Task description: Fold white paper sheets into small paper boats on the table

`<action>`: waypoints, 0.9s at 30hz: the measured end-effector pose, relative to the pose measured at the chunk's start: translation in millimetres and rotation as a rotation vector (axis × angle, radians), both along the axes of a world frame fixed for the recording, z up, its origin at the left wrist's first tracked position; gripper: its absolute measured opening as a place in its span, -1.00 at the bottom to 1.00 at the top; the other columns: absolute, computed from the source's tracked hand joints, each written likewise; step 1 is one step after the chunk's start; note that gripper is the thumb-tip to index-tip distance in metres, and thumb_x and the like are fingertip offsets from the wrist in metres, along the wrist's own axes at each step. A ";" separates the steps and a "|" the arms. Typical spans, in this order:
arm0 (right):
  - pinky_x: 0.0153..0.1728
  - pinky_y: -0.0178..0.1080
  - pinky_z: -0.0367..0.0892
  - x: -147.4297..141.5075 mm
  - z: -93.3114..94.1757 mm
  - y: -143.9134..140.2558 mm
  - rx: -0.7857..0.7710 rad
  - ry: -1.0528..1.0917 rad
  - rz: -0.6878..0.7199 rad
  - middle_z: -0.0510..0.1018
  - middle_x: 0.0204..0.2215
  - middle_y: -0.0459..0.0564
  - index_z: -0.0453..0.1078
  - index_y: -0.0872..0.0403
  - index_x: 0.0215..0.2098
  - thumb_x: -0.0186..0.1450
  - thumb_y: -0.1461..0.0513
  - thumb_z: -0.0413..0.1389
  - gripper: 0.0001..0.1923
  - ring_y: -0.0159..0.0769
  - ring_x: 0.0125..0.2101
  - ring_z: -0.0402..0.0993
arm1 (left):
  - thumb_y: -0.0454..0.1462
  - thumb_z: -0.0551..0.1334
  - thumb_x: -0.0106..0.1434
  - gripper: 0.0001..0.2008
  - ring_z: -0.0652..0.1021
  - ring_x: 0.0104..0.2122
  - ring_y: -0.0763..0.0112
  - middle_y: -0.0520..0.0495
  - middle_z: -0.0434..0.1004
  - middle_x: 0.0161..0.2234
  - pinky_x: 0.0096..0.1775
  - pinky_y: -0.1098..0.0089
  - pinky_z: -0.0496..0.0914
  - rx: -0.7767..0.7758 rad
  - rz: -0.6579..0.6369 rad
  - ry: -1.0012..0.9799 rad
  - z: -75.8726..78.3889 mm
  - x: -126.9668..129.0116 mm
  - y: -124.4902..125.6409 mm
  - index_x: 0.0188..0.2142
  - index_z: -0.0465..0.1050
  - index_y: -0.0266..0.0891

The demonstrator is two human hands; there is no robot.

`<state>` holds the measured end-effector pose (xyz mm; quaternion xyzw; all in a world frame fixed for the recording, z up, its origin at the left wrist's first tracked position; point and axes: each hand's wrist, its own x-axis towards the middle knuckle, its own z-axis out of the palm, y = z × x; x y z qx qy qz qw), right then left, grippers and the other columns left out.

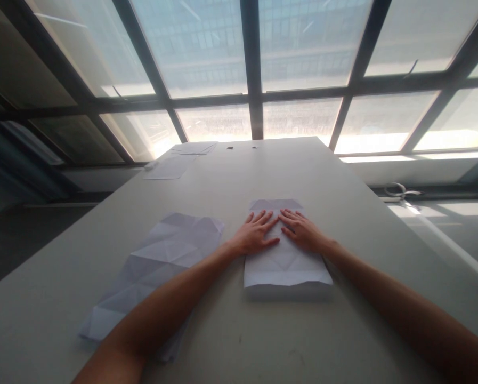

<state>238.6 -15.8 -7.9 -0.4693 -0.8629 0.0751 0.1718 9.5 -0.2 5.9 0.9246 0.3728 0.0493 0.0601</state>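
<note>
No legible txt, labels or nos. on anything in view

Both my arms reach forward, bare to above the elbow, coming in from the lower corners and converging toward the centre. My left hand (254, 234) lies flat, palm down, fingers together and pointing toward one o'clock, thumb out toward three. My right hand (302, 230) lies flat too, fingers stretched toward eleven o'clock. The fingertips of both hands nearly meet, forming a shallow peak at twelve.
</note>
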 end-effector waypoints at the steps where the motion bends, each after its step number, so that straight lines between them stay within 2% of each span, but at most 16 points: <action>1: 0.29 0.00 -0.04 0.8 -0.2 0.6 -0.004 -0.007 -0.010 0.14 0.32 0.15 0.14 0.11 0.32 0.41 0.15 -0.08 -0.46 -0.15 0.32 0.00 | 0.22 -0.06 0.32 -0.22 -0.08 0.37 0.14 -0.08 -0.16 0.40 0.30 0.03 -0.17 -0.009 -0.008 0.001 0.9 -0.3 0.0 0.39 -0.15 -0.02; 9: 0.29 0.00 -0.05 6.2 0.6 3.4 -0.008 -0.048 -0.133 0.15 0.32 0.16 0.14 0.15 0.32 0.41 0.17 -0.10 -0.46 -0.13 0.32 0.02 | 0.28 -0.05 0.26 -0.16 -0.05 0.37 0.14 -0.07 -0.13 0.39 0.31 0.03 -0.19 -0.028 -0.024 -0.022 3.6 -1.1 -0.3 0.38 -0.05 -0.08; 13: 0.29 0.00 -0.03 7.0 1.3 2.8 0.010 -0.057 -0.180 0.17 0.31 0.18 0.16 0.16 0.31 0.41 0.17 -0.10 -0.47 -0.12 0.31 0.05 | 0.26 0.00 0.26 -0.18 -0.06 0.37 0.11 -0.04 -0.13 0.39 0.30 -0.01 -0.22 -0.031 -0.054 -0.017 4.7 -2.1 -0.7 0.38 -0.04 -0.02; 16: 0.29 0.00 -0.02 7.0 1.8 2.3 0.015 -0.056 -0.191 0.18 0.30 0.18 0.17 0.17 0.30 0.41 0.18 -0.09 -0.47 -0.11 0.30 0.06 | 0.25 0.04 0.25 -0.18 -0.07 0.37 0.10 -0.02 -0.17 0.40 0.30 0.00 -0.23 -0.038 -0.102 -0.007 6.0 -3.3 -0.7 0.37 -0.05 0.01; 21: 0.29 -0.01 -0.04 6.5 1.3 2.6 0.001 -0.055 -0.198 0.17 0.31 0.18 0.17 0.16 0.31 0.41 0.18 -0.08 -0.47 -0.12 0.31 0.05 | 0.25 -0.01 0.27 -0.20 -0.06 0.37 0.11 -0.03 -0.16 0.40 0.30 -0.01 -0.21 -0.034 -0.098 -0.005 7.2 -3.7 -1.4 0.38 -0.05 -0.01; 27: 0.29 -0.01 -0.04 6.6 0.0 3.3 0.009 -0.047 -0.197 0.18 0.30 0.18 0.18 0.17 0.30 0.41 0.18 -0.09 -0.47 -0.12 0.31 0.05 | 0.23 -0.05 0.30 -0.21 -0.12 0.38 0.10 -0.04 -0.27 0.41 0.29 -0.03 -0.23 -0.025 -0.130 0.045 8.0 -4.4 -1.5 0.39 -0.15 -0.01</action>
